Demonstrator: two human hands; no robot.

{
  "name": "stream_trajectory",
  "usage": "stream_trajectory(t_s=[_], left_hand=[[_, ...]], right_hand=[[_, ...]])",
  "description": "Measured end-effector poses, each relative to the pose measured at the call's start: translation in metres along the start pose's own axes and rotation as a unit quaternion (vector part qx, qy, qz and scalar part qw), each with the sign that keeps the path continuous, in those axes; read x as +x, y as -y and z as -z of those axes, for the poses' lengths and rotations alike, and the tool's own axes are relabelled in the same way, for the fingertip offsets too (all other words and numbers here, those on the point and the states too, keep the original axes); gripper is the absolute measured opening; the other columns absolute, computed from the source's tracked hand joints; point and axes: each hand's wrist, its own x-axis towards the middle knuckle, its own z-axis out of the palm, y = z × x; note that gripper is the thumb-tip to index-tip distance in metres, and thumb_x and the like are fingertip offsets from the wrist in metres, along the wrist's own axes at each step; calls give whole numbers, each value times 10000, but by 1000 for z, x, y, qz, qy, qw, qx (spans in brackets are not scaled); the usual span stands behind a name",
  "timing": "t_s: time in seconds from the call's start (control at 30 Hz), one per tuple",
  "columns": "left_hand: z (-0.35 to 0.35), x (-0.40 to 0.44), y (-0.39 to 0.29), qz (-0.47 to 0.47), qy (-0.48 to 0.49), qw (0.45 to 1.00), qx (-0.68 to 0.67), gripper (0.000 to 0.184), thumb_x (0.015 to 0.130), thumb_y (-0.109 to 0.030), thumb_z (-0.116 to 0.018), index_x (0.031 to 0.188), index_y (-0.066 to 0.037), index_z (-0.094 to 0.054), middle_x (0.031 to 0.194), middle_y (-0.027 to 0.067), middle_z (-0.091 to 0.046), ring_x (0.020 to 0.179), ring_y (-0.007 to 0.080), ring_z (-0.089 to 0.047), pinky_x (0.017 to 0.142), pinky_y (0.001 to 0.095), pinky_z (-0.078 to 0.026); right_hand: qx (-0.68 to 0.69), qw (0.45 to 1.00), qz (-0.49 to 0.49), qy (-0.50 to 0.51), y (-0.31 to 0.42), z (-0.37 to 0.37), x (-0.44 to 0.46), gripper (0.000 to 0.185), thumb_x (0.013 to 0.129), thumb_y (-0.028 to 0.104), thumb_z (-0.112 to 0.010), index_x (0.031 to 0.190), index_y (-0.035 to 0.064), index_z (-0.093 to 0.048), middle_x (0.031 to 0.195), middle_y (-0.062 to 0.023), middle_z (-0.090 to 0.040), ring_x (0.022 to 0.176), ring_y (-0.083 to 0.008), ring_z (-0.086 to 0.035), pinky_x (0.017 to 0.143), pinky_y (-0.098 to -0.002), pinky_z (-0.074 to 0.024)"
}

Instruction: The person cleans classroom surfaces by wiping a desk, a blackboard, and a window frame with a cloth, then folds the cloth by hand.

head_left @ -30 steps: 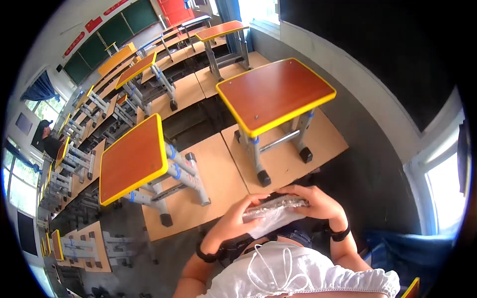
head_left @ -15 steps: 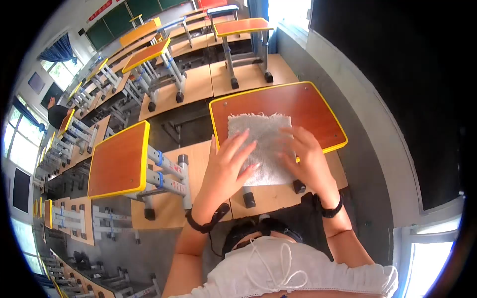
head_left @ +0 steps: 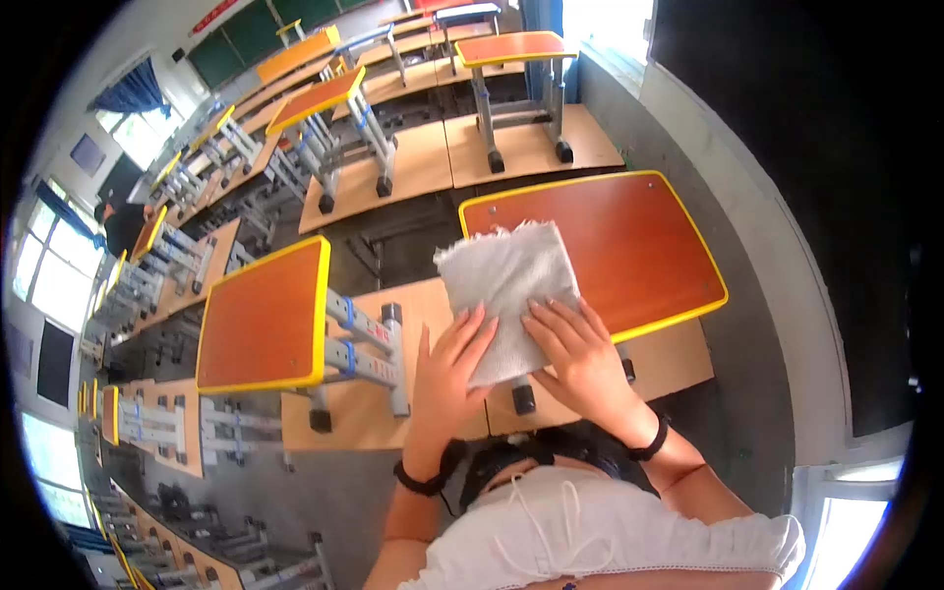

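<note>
Cloth (head_left: 506, 275), pale grey with a frayed far edge, lies under both hands across the left edge and near-left corner of a stool seat (head_left: 644, 246); its near end reaches past the seat's near edge, and whether it rests on the seat or is held just above cannot be told. The left hand (head_left: 447, 374) has its fingers slightly bent on the cloth's near-left part, and the right hand (head_left: 585, 369) spreads its fingers over the near-right part. Neither grip is curled into a fist; whether the thumbs pinch from beneath is hidden. The seat is reddish brown with a yellow rim, its stool standing on a wooden tabletop (head_left: 669, 354), one black foot cap (head_left: 524, 397) by the tabletop's near edge. To the left, a second stool (head_left: 264, 320) stands on the adjoining desk. Black bands circle both wrists, above a white top (head_left: 580, 526). Farther off, more stools stand on rows of desks, a person (head_left: 124, 224) in dark clothing is at far left, and a green chalkboard (head_left: 254, 37) hangs beyond.
</note>
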Motion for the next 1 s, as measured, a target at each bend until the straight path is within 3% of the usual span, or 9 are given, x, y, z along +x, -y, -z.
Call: stream_trajectory(t_s=[0.1, 0.27, 0.43, 0.7, 0.83, 0.97, 1.0], left_hand=[[-3, -1, -2, 10, -23, 999, -26, 597, 701, -169, -624, 1284, -70, -543, 1410, 94, -451, 1289, 297, -431, 1067, 545, -246], [-9, 3, -29, 11, -29, 998, 61, 504, 741, -179, -647, 1218, -34, -575, 1354, 124, -499, 1247, 328, -459, 1021, 521, -321], [-19, 16, -71, 4, -12, 992, 122, 562, 696, -155, -703, 1209, 13, -548, 1315, 190, -501, 1219, 366, -460, 1004, 541, -339], [-92, 72, -147, -36, -26, 997, 59, 546, 695, -181, -706, 1184, 16, -561, 1294, 193, -514, 1171, 367, -490, 975, 498, -381], [-131, 101, -170, -69, -64, 994, 62, 531, 703, -176, -697, 1176, 23, -561, 1275, 194, -523, 1179, 367, -482, 974, 490, -391], [-111, 91, -161, -47, -34, 998, 30, 491, 736, -182, -671, 1200, -50, -582, 1334, 90, -513, 1242, 245, -462, 1027, 531, -322], [-110, 86, -158, -31, -32, 999, 22, 502, 725, -178, -671, 1212, -89, -588, 1361, 45, -498, 1264, 193, -446, 1057, 569, -255]], right_hand=[[28, 999, -18, 6, 5, 3, 3, 605, 632, 162, -755, 1189, 33, -559, 1282, -132, -538, 1194, -295, -503, 1011, -433, -386], [82, 995, -48, -12, -6, 13, -11, 516, 669, 136, -722, 1160, 58, -584, 1245, -84, -579, 1181, -243, -529, 987, -417, -413], [82, 995, -59, -7, -21, 31, -35, 483, 682, 129, -705, 1149, 70, -600, 1234, -73, -591, 1168, -229, -542, 993, -421, -403], [40, 992, -122, 17, -107, 94, -84, 466, 662, 120, -716, 1120, 106, -630, 1205, -39, -620, 1159, -207, -557, 989, -427, -396], [7, 989, -137, -56, -146, 101, -101, 398, 668, 99, -698, 1064, 107, -663, 1133, -56, -657, 1118, -232, -587, 969, -433, -399], [-39, 985, -99, -135, -142, 75, -107, 370, 704, 190, -692, 1050, 63, -664, 1124, -87, -661, 1094, -264, -599, 974, -435, -395], [-42, 985, -87, -140, -138, 69, -105, 377, 724, 228, -680, 1057, 52, -659, 1142, -92, -653, 1104, -265, -592, 981, -425, -390]])
